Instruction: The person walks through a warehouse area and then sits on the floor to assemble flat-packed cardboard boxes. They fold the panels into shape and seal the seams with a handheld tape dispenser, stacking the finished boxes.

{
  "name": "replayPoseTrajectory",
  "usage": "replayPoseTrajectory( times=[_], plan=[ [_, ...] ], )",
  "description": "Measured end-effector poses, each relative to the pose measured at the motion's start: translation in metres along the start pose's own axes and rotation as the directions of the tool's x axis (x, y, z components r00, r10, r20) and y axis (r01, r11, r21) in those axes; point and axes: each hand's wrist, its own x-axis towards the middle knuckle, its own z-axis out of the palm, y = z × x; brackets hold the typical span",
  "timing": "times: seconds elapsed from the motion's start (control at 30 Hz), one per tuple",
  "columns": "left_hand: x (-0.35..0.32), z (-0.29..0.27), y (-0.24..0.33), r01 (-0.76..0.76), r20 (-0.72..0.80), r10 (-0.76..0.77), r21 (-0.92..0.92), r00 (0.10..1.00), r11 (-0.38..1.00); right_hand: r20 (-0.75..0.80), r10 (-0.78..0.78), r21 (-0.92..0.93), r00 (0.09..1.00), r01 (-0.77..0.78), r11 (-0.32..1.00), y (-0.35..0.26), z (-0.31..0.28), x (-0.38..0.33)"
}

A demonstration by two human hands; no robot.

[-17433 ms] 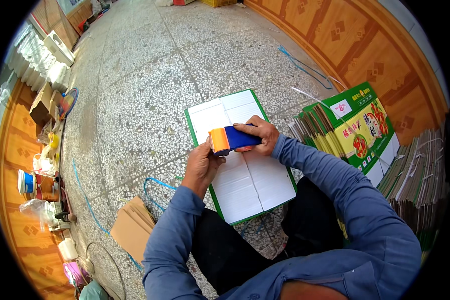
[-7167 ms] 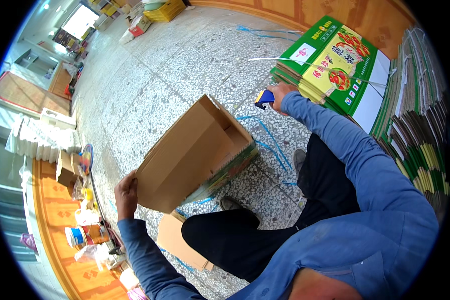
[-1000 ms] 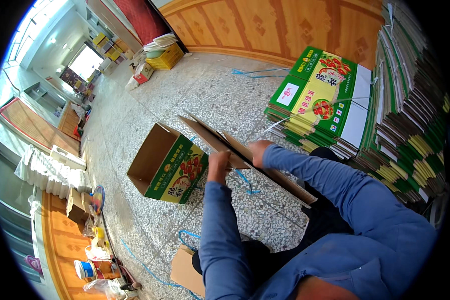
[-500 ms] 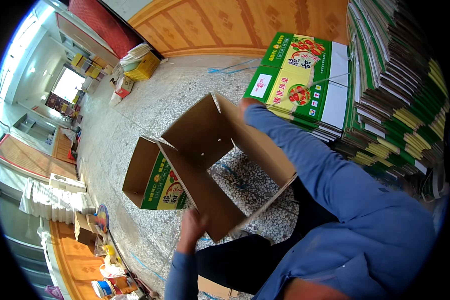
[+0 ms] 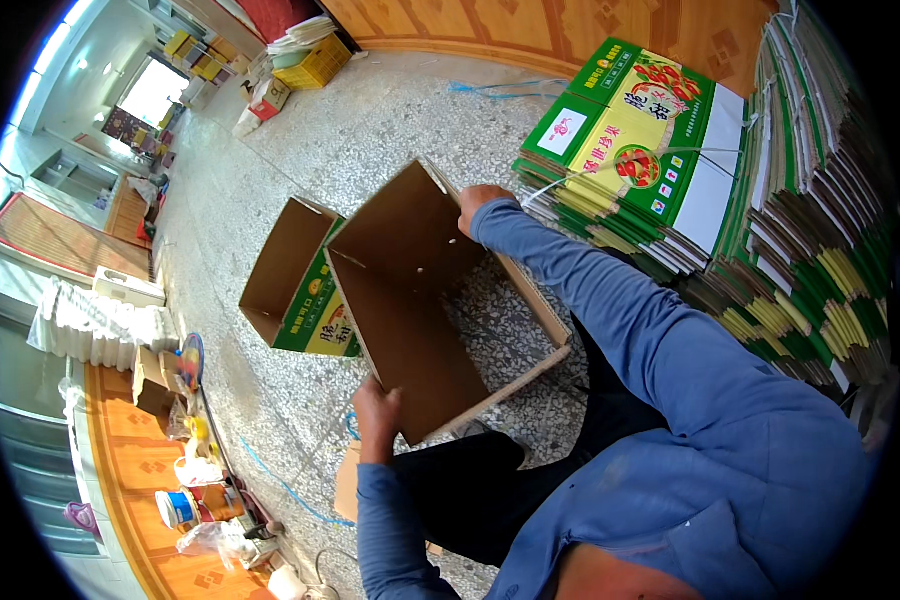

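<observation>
Between my hands is a brown cardboard box [image 5: 400,320], its walls raised and the speckled floor showing through its open bottom. My left hand [image 5: 377,408] grips the near left wall by its edge, the thumb on the inside. At the far right corner my right hand [image 5: 483,205] is closed over the top edge of the box. A second box [image 5: 305,285], green and yellow outside and brown inside, stands on the floor just beyond the left wall of the held one.
To the right lie a bundle of flat green-and-yellow cartons [image 5: 630,150] and a tall stack of folded cartons [image 5: 810,220]. A yellow crate [image 5: 315,68] stands at the far wall. Blue strapping [image 5: 500,88] trails on the floor. Buckets and bags [image 5: 205,505] line the left side.
The held box has turned and its opening looks squarer. My right hand has drawn nearer, away from the carton bundle. The view has shifted slightly.
</observation>
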Motion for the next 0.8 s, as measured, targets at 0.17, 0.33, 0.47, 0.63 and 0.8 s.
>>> replayPoseTrajectory(
  times=[0.17, 0.33, 0.47, 0.63, 0.8],
  plan=[
    [-0.032, 0.014, 0.07, -0.205, -0.38, 0.393, 0.448, 0.837, 0.87, -0.032, 0.019, 0.013, 0.999, -0.019, 1.0, 0.008, 0.0, 0.001],
    [-0.077, 0.081, 0.117, -0.503, 0.102, 0.509, 0.402, 0.855, 0.765, -0.002, 0.012, 0.008, 1.0, -0.012, 1.0, 0.008, 0.003, 0.003],
    [-0.005, 0.117, 0.079, -0.316, -0.256, 0.474, 0.478, 0.843, 0.819, -0.021, 0.048, -0.017, 0.999, -0.049, 0.999, 0.013, 0.005, 0.008],
    [0.056, 0.175, 0.025, -0.179, -0.043, 0.235, 0.518, 0.971, 0.837, -0.021, 0.014, -0.01, 1.0, -0.015, 1.0, 0.018, 0.01, 0.012],
    [0.091, 0.189, 0.031, -0.165, -0.197, 0.288, 0.478, 0.937, 0.863, -0.056, 0.012, 0.036, 0.998, -0.01, 0.999, 0.016, 0.019, 0.014]
  ],
)
